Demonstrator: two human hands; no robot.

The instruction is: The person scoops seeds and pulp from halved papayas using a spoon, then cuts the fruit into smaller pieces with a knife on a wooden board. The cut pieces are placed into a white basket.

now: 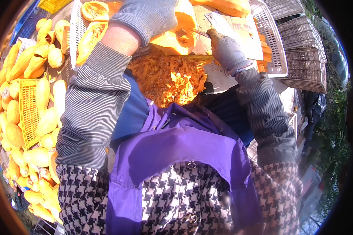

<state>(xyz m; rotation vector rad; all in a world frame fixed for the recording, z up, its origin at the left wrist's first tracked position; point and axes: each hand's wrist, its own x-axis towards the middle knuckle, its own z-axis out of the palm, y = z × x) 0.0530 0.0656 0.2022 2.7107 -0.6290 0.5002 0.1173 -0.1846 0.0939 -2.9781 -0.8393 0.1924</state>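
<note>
The gloved left hand (147, 15) clamps a halved squash (180, 33) on the board, above the heap of scrapings (166, 80). The right hand (225, 49) is wrapped around a scraper (198, 32) working inside the cavity. If the tool skids on wet flesh, I'd say it could jab the steadying glove.

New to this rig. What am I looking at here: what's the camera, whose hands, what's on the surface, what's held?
One picture, from a wide fisheye camera worn on a person's head, looking down; that is why edges bend. No machine: two gloved hands. The left hand steadies a halved orange squash. The right hand grips a metal scraping tool whose tip sits in the squash's hollow. Below them lies a pile of orange scrapings on the work surface. Whole pale-yellow squashes are heaped at the left around a yellow crate; grey plastic baskets stand at the right. The purple and checked cloth is the person's own clothing.
</note>
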